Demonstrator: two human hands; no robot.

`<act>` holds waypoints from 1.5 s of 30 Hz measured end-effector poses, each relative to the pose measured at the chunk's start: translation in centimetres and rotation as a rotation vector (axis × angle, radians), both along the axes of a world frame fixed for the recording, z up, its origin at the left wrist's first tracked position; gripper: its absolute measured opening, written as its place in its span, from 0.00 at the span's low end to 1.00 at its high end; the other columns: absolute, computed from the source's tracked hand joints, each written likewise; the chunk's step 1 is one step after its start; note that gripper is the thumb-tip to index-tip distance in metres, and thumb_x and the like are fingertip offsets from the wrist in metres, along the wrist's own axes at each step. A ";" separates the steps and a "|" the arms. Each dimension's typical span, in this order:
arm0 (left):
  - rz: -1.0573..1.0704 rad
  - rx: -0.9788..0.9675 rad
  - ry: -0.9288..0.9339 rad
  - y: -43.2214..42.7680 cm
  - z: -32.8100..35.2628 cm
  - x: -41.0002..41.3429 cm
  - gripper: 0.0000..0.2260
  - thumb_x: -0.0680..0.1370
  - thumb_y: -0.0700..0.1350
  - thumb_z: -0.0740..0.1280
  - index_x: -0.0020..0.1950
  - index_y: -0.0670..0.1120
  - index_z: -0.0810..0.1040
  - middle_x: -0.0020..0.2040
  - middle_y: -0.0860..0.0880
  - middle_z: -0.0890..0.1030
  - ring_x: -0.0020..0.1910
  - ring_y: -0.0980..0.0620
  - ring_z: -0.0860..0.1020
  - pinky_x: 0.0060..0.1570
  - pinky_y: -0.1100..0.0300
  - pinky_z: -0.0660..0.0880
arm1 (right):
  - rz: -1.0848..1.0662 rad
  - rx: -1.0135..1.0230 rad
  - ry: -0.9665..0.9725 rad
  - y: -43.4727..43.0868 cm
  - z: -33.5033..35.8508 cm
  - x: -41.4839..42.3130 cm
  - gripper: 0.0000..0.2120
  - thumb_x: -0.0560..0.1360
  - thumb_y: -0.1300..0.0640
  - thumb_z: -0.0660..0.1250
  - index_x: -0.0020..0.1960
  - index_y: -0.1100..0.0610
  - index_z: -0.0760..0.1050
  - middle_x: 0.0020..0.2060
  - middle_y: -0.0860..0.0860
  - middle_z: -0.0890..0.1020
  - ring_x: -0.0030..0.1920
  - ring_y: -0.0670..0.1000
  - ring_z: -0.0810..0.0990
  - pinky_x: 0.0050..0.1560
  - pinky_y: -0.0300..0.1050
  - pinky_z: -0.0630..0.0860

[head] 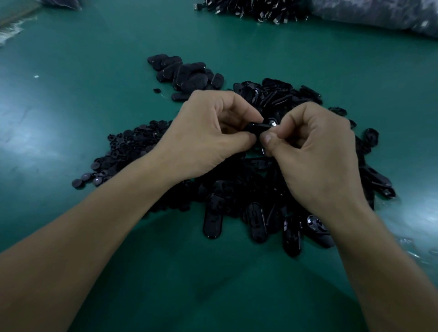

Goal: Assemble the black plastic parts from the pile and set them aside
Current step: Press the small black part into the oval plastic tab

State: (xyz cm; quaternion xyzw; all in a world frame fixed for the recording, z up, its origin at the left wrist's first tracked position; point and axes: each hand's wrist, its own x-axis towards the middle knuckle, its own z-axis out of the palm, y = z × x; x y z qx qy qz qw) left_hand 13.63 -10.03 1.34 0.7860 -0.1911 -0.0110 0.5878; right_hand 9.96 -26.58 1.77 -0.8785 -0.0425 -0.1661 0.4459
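You are working at a green counter [94, 59] whose surface shows pale patches of glare on the left. At its far edge lies a heap of small dark pieces with shiny metal ends [248, 9], and just right of that heap sits a bulky clear plastic bag [379, 11]. Another bag corner [64, 2] shows at the top left, with a pale torn scrap [9, 30] below it. A white speck [36, 76] lies alone further down the left side, and crinkled clear plastic [414, 248] rests at the right edge.

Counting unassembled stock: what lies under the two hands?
Left hand and right hand pinch a small black plastic part above a pile of black oval plastic shells on the green table; pieces beneath the palms are covered.
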 end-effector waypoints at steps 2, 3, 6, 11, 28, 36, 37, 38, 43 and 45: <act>0.009 0.010 -0.022 -0.1 -0.1 0.0 0.12 0.72 0.33 0.75 0.46 0.50 0.82 0.43 0.49 0.86 0.43 0.52 0.85 0.50 0.54 0.83 | -0.014 0.027 0.009 0.1 0.0 0.0 0.15 0.74 0.60 0.74 0.36 0.47 0.71 0.36 0.49 0.83 0.37 0.50 0.83 0.38 0.48 0.81; 0.013 0.009 -0.035 -0.1 -0.1 0.0 0.12 0.72 0.33 0.75 0.46 0.49 0.82 0.43 0.49 0.86 0.43 0.53 0.85 0.49 0.56 0.82 | -0.018 0.044 0.015 0.1 0.0 0.1 0.16 0.74 0.60 0.74 0.36 0.47 0.71 0.36 0.50 0.84 0.37 0.51 0.84 0.39 0.51 0.81; 0.015 0.002 -0.062 0.0 0.0 -0.1 0.11 0.72 0.33 0.75 0.47 0.48 0.82 0.44 0.49 0.86 0.43 0.54 0.85 0.49 0.59 0.82 | -0.025 0.071 0.017 0.0 0.1 0.1 0.16 0.74 0.61 0.74 0.37 0.47 0.70 0.37 0.50 0.84 0.39 0.53 0.84 0.40 0.55 0.82; 0.025 0.085 -0.117 -0.2 -0.2 -0.2 0.10 0.73 0.35 0.75 0.49 0.49 0.83 0.44 0.53 0.85 0.41 0.59 0.84 0.45 0.63 0.80 | -0.068 0.011 -0.030 0.4 0.0 -0.2 0.18 0.73 0.61 0.76 0.35 0.47 0.69 0.34 0.48 0.82 0.36 0.51 0.82 0.34 0.46 0.79; 0.065 0.173 -0.186 0.0 -0.5 0.0 0.07 0.73 0.38 0.76 0.49 0.47 0.85 0.41 0.56 0.85 0.39 0.64 0.83 0.41 0.66 0.79 | 0.009 -0.101 -0.117 0.2 -0.2 -0.1 0.14 0.73 0.61 0.75 0.38 0.47 0.73 0.33 0.42 0.79 0.35 0.45 0.80 0.34 0.40 0.78; -0.053 -0.026 0.107 0.8 -0.2 0.5 0.12 0.73 0.33 0.75 0.49 0.47 0.79 0.38 0.48 0.86 0.36 0.52 0.84 0.39 0.62 0.81 | 0.172 0.003 -0.015 -1.2 -0.3 0.8 0.09 0.76 0.59 0.73 0.51 0.47 0.82 0.42 0.40 0.84 0.45 0.40 0.83 0.48 0.35 0.79; -0.059 -0.043 0.131 0.9 -0.1 0.6 0.13 0.73 0.33 0.75 0.50 0.47 0.78 0.37 0.48 0.86 0.35 0.53 0.83 0.39 0.63 0.80 | 0.195 0.046 0.012 -1.4 -0.3 0.9 0.09 0.76 0.60 0.74 0.50 0.47 0.82 0.40 0.40 0.84 0.44 0.40 0.84 0.47 0.35 0.79; -0.066 -0.060 0.151 1.0 -0.1 0.7 0.13 0.73 0.33 0.75 0.50 0.47 0.77 0.36 0.48 0.85 0.35 0.53 0.83 0.38 0.63 0.79 | 0.213 0.088 0.032 -1.6 -0.3 0.9 0.09 0.75 0.61 0.74 0.49 0.47 0.82 0.39 0.40 0.85 0.42 0.40 0.84 0.45 0.34 0.78; -0.095 -0.101 0.182 1.0 0.2 0.6 0.11 0.74 0.34 0.74 0.51 0.45 0.76 0.36 0.48 0.85 0.36 0.54 0.84 0.39 0.63 0.80 | 0.252 0.161 0.110 -1.8 -0.3 1.0 0.08 0.75 0.58 0.74 0.48 0.45 0.82 0.38 0.41 0.85 0.40 0.41 0.83 0.41 0.31 0.76; -0.102 -0.107 0.188 0.9 0.2 0.5 0.11 0.74 0.34 0.73 0.51 0.45 0.77 0.37 0.48 0.85 0.37 0.54 0.84 0.40 0.64 0.80 | 0.259 0.153 0.114 -1.7 -0.3 1.0 0.07 0.76 0.58 0.73 0.47 0.45 0.82 0.37 0.41 0.85 0.40 0.42 0.84 0.39 0.31 0.75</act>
